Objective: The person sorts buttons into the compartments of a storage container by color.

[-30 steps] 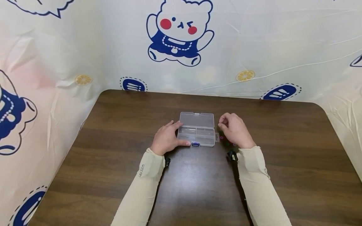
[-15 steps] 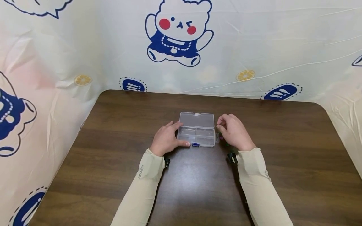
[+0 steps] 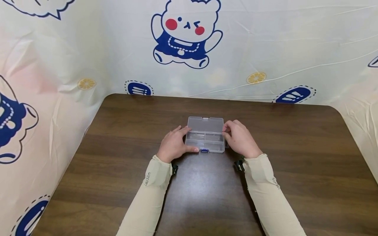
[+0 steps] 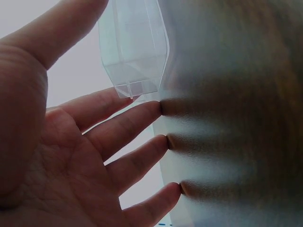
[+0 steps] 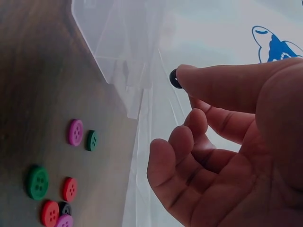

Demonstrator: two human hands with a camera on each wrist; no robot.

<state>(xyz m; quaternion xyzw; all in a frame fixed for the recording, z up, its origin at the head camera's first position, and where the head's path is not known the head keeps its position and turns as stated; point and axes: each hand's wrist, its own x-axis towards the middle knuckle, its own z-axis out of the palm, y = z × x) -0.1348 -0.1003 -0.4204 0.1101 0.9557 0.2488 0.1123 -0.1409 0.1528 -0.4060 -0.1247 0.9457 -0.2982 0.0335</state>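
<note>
A clear plastic compartment box [image 3: 213, 147] lies on the table with its lid [image 3: 205, 124] folded back. My left hand [image 3: 174, 144] holds the box at its left end, thumb along the front edge and index finger near the hinge. In the left wrist view the other fingertips rest on the tabletop. My right hand [image 3: 240, 139] is at the box's right end, close over its rim. Between thumb and index finger it pinches a small black button [image 5: 175, 79]. The compartments look bare in the head view.
Several loose buttons lie on the table right of the box, mostly hidden by my right hand in the head view: a green button [image 5: 37, 182], a magenta button [image 5: 75, 132], a red button [image 5: 69, 189] and others. A patterned curtain [image 3: 230, 49] hangs behind the brown table [image 3: 200, 203].
My right hand has moved left, from beside the box to its right edge, with thumb and index finger still pinched. The left hand and the box have stayed in place.
</note>
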